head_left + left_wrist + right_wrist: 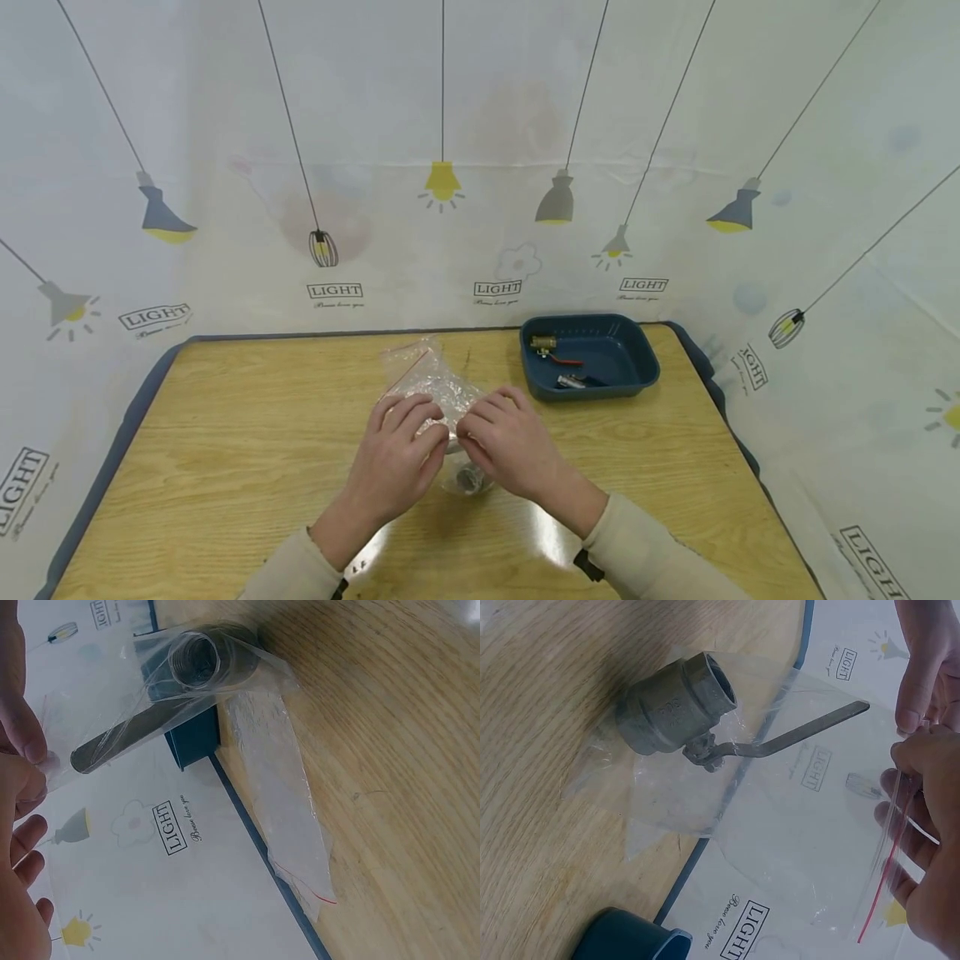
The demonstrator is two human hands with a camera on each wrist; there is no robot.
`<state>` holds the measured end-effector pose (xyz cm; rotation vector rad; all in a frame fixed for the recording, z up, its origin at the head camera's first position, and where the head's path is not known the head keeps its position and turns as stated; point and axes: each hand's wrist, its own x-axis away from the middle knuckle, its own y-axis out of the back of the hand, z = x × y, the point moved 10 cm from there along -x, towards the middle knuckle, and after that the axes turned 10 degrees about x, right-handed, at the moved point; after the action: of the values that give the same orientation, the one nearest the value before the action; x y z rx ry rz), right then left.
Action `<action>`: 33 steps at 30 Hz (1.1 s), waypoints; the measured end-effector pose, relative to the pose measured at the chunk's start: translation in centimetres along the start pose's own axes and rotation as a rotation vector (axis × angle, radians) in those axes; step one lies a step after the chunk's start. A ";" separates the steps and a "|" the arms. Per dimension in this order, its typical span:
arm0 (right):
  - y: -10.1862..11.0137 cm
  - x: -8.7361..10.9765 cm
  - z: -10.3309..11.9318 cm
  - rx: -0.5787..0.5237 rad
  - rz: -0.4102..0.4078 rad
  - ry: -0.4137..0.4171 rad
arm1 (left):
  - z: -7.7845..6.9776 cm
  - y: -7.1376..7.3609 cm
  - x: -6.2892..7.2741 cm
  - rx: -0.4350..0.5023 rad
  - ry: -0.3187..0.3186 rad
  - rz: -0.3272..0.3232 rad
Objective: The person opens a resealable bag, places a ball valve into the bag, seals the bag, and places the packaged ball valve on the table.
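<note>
We see the fingers (pixel 415 414) of the left hand (pixel 396 460) bent, pinching the mouth of a clear zip bag (pixel 675 796). The right hand (pixel 517 443) pinches the same edge just beside it, and the two thumbs come close together. Under the right fingers we make out a straight, ribbed closure with a thin red line (pixel 876 896) along it.

Below the grip, the bag's film is thin, glossy and creased, and inside it we find the valve (pixel 671 709), at the end far from the fingers. Its body is dull grey metal, short and barrel-like, with faceted ends, raised marks on its side and a round, threaded bore. A flat metal lever (pixel 810 736), rounded at the tip, slants up toward the hands. We cannot tell whether the valve touches the tabletop (pixel 247 433), which is yellowish wood with fine streaked grain.

On that wood, beyond the hands, lies a second, crinkled plastic bag (pixel 281 795) with its own red line. Farther out to the right we see a dark blue tray (pixel 592 394) with rounded corners, holding a brass-coloured valve (pixel 543 342) with a slim red handle (pixel 566 362), and a small shiny piece (pixel 572 382) too tiny to identify.
</note>
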<state>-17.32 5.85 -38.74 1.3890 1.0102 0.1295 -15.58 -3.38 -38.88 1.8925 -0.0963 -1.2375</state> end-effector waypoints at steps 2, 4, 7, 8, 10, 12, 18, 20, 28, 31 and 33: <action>-0.2 0.0 -0.1 -0.003 0.020 -0.006 | 0.0 0.0 0.0 0.004 -0.003 -0.005; -0.3 0.1 -0.2 -0.004 0.037 -0.011 | 0.0 -0.1 0.0 0.007 -0.003 -0.005; -0.3 0.0 -0.2 -0.001 0.046 -0.019 | 0.0 -0.3 -0.1 0.001 0.009 0.005; -0.2 0.0 -0.3 -0.001 0.047 -0.021 | 0.0 -0.3 -0.1 -0.002 0.016 0.010; -0.2 -0.1 -0.3 0.003 0.049 -0.026 | 0.1 -0.4 -0.1 -0.008 0.027 0.019; -0.2 -0.1 -0.3 0.008 0.046 -0.025 | 0.1 -0.5 -0.1 -0.011 0.032 0.025; 0.1 -0.1 -0.2 0.027 0.000 -0.006 | 0.1 -0.7 -0.1 -0.005 0.032 0.033; 0.2 0.0 -0.4 0.026 -0.008 -0.009 | 0.1 -0.6 0.0 -0.003 0.034 0.028; 0.2 0.3 -0.8 0.015 0.018 -0.016 | 0.2 -0.2 0.1 0.012 0.029 -0.009; 0.2 0.4 -0.9 0.016 0.021 -0.021 | 0.2 -0.2 0.1 0.018 0.032 -0.014; 0.2 0.4 -1.0 0.017 0.021 -0.024 | 0.2 -0.2 0.1 0.020 0.036 -0.013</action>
<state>-17.62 6.93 -38.65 1.4142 0.9794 0.1195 -15.75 -3.40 -39.13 1.9345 -0.0777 -1.2144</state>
